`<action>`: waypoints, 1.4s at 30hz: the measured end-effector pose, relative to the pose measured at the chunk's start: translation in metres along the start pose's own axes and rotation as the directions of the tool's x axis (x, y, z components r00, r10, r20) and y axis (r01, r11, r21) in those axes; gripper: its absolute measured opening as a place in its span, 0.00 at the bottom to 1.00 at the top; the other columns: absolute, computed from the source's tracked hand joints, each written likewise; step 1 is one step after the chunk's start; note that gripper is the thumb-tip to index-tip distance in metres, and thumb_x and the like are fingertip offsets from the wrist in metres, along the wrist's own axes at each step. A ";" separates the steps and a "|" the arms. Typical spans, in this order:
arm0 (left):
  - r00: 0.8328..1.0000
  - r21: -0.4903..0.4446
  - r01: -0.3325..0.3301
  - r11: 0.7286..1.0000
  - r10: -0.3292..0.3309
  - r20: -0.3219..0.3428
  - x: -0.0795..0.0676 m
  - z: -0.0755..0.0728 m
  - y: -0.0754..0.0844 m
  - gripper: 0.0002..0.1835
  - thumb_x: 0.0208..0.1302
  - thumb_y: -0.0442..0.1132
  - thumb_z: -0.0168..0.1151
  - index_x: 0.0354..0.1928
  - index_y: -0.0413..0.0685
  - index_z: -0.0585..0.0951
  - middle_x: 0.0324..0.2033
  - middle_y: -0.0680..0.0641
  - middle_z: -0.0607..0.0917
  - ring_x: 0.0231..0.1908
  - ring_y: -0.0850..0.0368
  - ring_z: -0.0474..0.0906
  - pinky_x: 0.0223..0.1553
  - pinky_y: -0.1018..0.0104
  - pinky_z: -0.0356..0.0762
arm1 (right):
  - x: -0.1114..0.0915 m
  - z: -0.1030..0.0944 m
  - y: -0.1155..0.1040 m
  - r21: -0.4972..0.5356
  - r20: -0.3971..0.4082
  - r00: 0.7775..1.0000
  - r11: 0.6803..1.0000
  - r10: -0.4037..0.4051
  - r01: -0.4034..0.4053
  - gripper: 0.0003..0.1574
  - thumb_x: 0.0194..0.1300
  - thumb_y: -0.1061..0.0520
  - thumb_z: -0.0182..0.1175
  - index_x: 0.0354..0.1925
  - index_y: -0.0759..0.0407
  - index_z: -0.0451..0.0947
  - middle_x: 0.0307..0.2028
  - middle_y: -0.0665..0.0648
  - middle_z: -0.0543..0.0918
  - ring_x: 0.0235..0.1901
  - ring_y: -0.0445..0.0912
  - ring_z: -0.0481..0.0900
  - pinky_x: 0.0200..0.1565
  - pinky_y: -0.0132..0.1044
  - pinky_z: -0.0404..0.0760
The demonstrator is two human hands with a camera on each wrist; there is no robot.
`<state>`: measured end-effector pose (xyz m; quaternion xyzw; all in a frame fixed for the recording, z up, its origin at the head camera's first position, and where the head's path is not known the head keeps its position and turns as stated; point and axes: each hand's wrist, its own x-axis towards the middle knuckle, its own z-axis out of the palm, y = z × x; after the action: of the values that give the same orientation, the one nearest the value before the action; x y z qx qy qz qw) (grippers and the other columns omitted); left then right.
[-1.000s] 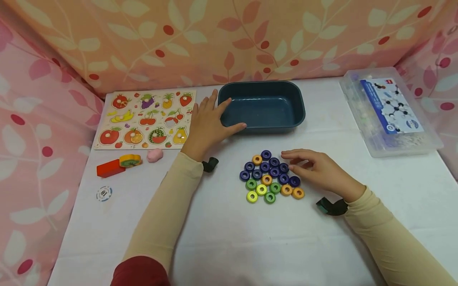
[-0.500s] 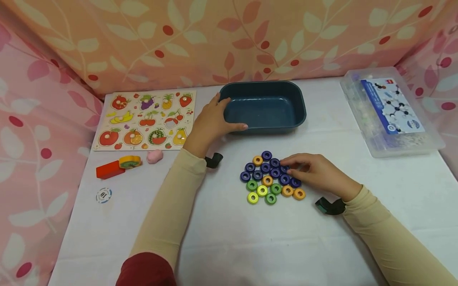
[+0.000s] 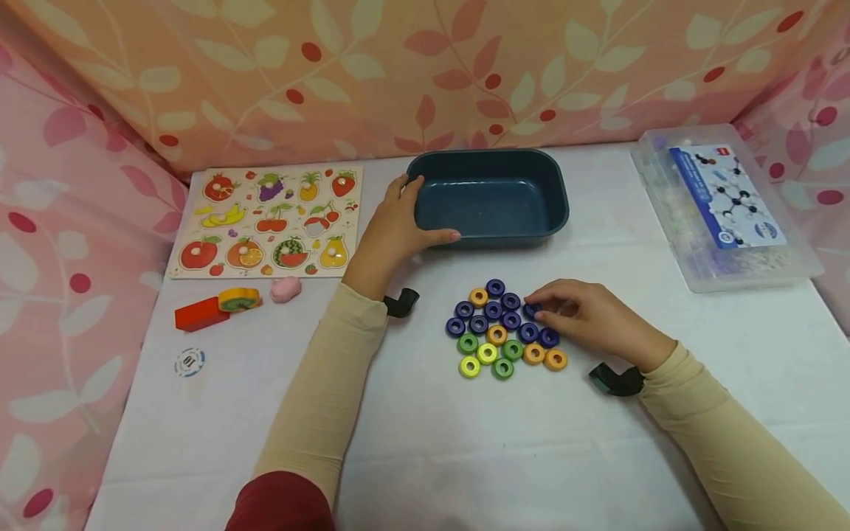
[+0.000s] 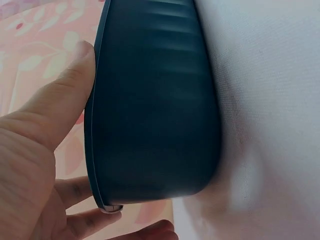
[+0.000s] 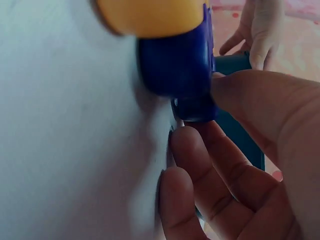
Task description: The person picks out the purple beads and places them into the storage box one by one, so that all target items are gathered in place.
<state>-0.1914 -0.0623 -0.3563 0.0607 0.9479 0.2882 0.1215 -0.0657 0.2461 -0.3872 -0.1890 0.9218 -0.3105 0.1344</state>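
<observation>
My left hand grips the left end of a dark blue rectangular tub, thumb lying along the front rim and fingers round the end wall. In the left wrist view the thumb presses the rim, with fingertips curling at the tub's corner. My right hand pinches a purple ring between thumb and forefinger at the right side of a cluster of small rings. Purple, orange, green and yellow rings lie there, among them a green ring and an orange ring.
Left of the tub lies a fruit peg puzzle board. In front of it are a red block, a yellow-green piece, a pink lump and a chip marked 10. A clear plastic case stands at the right.
My right hand has moved in to the cluster's right edge, taken hold of a purple ring and shifted it slightly. My left hand has settled more closely round the tub's end.
</observation>
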 end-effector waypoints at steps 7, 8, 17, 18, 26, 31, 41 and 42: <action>1.000 0.057 -0.012 0.998 0.012 -0.011 -0.001 0.003 -0.003 0.64 0.45 0.76 0.68 0.80 0.66 0.48 0.81 0.52 0.42 0.78 0.41 0.50 0.72 0.42 0.61 | 0.004 -0.021 -0.008 -0.039 -0.067 0.998 0.999 -0.005 0.003 0.19 0.67 0.56 0.67 0.56 0.49 0.82 0.47 0.46 0.86 0.41 0.39 0.82 0.44 0.38 0.85; 1.000 0.067 -0.011 0.998 0.012 -0.014 -0.001 0.003 -0.004 0.64 0.44 0.77 0.68 0.80 0.67 0.48 0.81 0.52 0.42 0.77 0.41 0.50 0.72 0.42 0.62 | 0.006 -0.026 -0.011 -0.041 -0.090 0.996 0.999 -0.005 0.001 0.20 0.67 0.57 0.67 0.57 0.49 0.82 0.47 0.47 0.86 0.41 0.40 0.82 0.44 0.38 0.85; 1.000 0.100 -0.008 0.995 0.011 -0.026 -0.001 0.002 -0.004 0.64 0.44 0.79 0.66 0.80 0.67 0.48 0.81 0.53 0.43 0.77 0.41 0.52 0.70 0.40 0.63 | 0.055 -0.073 -0.043 -0.088 -0.251 0.968 0.996 -0.024 0.001 0.21 0.69 0.48 0.64 0.59 0.48 0.81 0.50 0.51 0.86 0.42 0.43 0.83 0.41 0.22 0.77; 1.000 0.101 -0.010 0.995 0.013 -0.025 -0.001 0.002 -0.004 0.64 0.44 0.79 0.66 0.80 0.67 0.48 0.81 0.53 0.43 0.77 0.41 0.52 0.71 0.41 0.63 | 0.064 -0.076 -0.046 -0.093 -0.250 0.968 0.996 -0.022 -0.001 0.21 0.70 0.47 0.63 0.59 0.48 0.81 0.50 0.51 0.86 0.41 0.43 0.83 0.41 0.23 0.77; 1.000 0.112 -0.017 0.994 0.018 -0.011 -0.001 0.002 -0.004 0.65 0.44 0.80 0.65 0.81 0.66 0.47 0.81 0.51 0.43 0.76 0.39 0.53 0.70 0.41 0.64 | 0.141 -0.078 -0.048 -0.077 -0.201 0.979 0.996 0.021 -0.037 0.25 0.71 0.46 0.61 0.62 0.51 0.79 0.52 0.54 0.85 0.42 0.47 0.81 0.43 0.38 0.78; 1.000 0.113 -0.021 0.993 0.022 -0.007 -0.002 0.003 -0.003 0.65 0.44 0.80 0.65 0.81 0.65 0.47 0.81 0.51 0.43 0.76 0.39 0.54 0.70 0.41 0.64 | 0.165 -0.071 -0.035 -0.068 -0.167 0.980 0.990 0.111 -0.123 0.24 0.71 0.48 0.61 0.62 0.54 0.79 0.56 0.57 0.83 0.46 0.51 0.80 0.50 0.44 0.77; 1.000 0.090 -0.017 0.996 0.019 -0.022 -0.005 0.001 -0.002 0.63 0.45 0.78 0.66 0.80 0.68 0.48 0.81 0.51 0.44 0.76 0.39 0.54 0.70 0.40 0.64 | 0.179 -0.064 -0.020 -0.095 -0.173 0.978 0.987 0.113 -0.131 0.22 0.69 0.52 0.63 0.58 0.59 0.80 0.55 0.62 0.85 0.59 0.55 0.78 0.64 0.50 0.72; 1.000 0.090 -0.014 0.996 0.016 -0.022 -0.006 0.001 -0.003 0.63 0.45 0.78 0.66 0.80 0.68 0.48 0.81 0.51 0.44 0.76 0.38 0.54 0.70 0.40 0.64 | 0.180 -0.063 -0.020 -0.100 -0.166 0.979 0.986 0.118 -0.136 0.22 0.69 0.52 0.63 0.58 0.59 0.80 0.55 0.62 0.84 0.59 0.54 0.78 0.64 0.50 0.72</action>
<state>-0.1860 -0.0651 -0.3573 0.0700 0.9607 0.2471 0.1055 -0.2437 0.1862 -0.3494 -0.1116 0.9557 -0.2636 0.0688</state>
